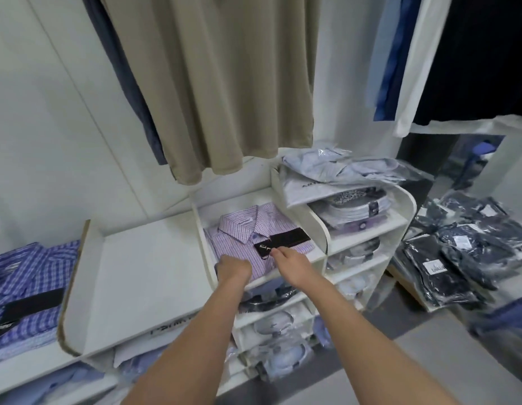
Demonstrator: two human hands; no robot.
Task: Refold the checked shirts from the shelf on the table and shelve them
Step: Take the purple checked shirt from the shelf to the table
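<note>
A folded purple-and-white checked shirt (pixel 248 232) lies collar-up in the middle compartment of the white shelf (pixel 137 258). A black card band (pixel 286 241) lies across its front. My left hand (pixel 233 268) grips the shirt's near left edge, fingers curled under it. My right hand (pixel 289 260) pinches the near end of the black band with fingertips. A stack of blue checked shirts (pixel 26 285), also wrapped with a black band, sits in the compartment at far left.
Beige and navy garments (pixel 224 83) hang just above the shelf. Bagged shirts (pixel 341 173) are piled on the right shelf top, more fill the cubbies below. Dark bagged garments (pixel 458 252) lie on a low surface at right. The wide compartment between the shirts holds nothing.
</note>
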